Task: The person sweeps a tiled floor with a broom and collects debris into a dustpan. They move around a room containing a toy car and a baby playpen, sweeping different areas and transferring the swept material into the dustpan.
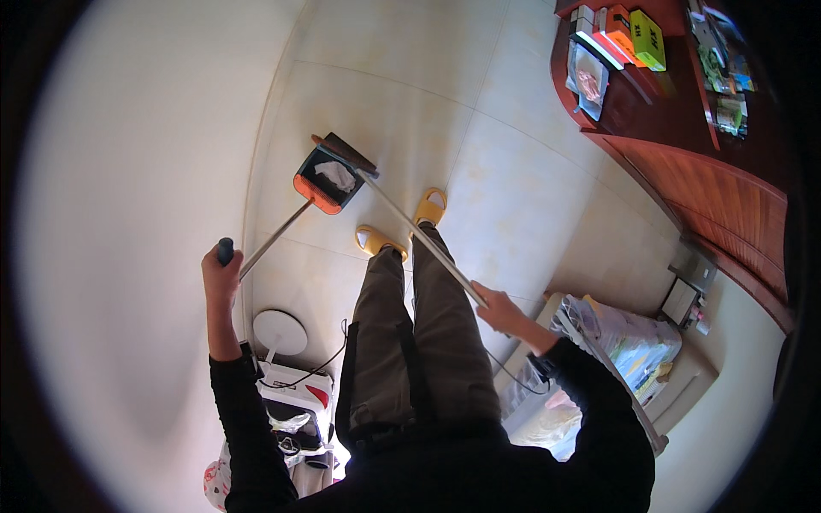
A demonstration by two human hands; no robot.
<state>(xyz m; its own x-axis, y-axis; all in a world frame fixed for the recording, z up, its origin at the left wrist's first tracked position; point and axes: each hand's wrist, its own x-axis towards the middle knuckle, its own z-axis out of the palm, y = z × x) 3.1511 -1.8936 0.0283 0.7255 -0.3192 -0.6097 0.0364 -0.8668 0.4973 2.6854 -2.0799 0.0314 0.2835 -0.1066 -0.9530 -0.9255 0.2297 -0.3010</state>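
My left hand (222,266) is closed around the long handle of a dustpan (317,195), whose dark grip end sticks up above the fist. The dustpan is orange and dark, and rests on the tiled floor near the wall. A crumpled white tissue or cloth (336,175) lies inside it. With my right hand (500,309) I hold the pale pole of a broom (423,240), which slants down across in front of my legs. The broom's brown bristle head (346,152) lies at the dustpan's front edge, partly over it.
My feet wear yellow slippers (431,204) beside the dustpan. A reddish wooden cabinet (712,192) with boxes (648,40) stands at the right. Lower left are a round white base (280,332) and a white toy car (301,391); lower right, plastic-wrapped items (628,340). A dark cord hangs near my legs.
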